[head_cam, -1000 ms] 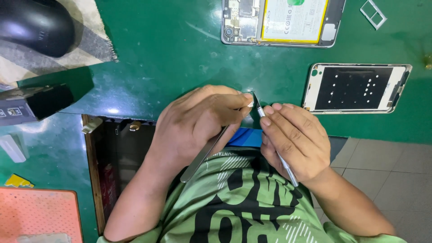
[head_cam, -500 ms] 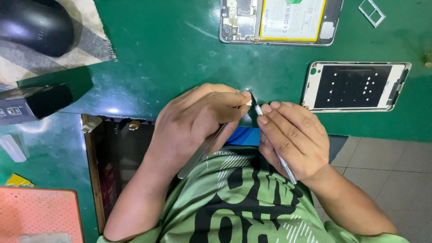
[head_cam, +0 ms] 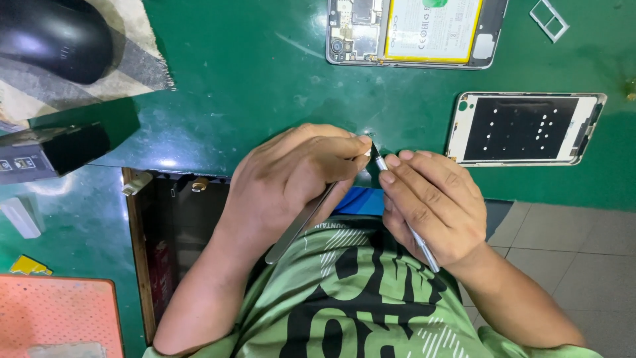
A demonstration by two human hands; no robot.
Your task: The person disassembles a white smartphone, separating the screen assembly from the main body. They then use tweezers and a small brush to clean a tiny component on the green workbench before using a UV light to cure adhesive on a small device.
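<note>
Two hands meet at the centre of the frame, fingertips almost touching over the near edge of the green tabletop (head_cam: 252,86). The left hand (head_cam: 298,176) has its fingers pinched narrow on flat metal tweezers (head_cam: 301,225), whose silvery shaft slants down-left under the palm toward the green shirt. The right hand (head_cam: 434,205) has its fingers closed around a thin silver screwdriver (head_cam: 414,232), its dark tip pointing up-left just beside the left fingertips; whatever tiny part sits between the tips is too small to tell. To the right of the hands lies a white phone frame (head_cam: 527,129) with a black inner panel dotted with pale spots. At the top edge, an opened phone (head_cam: 417,30) shows its yellow-rimmed battery and circuit board. Against the earlier frames, both hands and tools hold nearly the same pose; only the view has shifted slightly.
</note>
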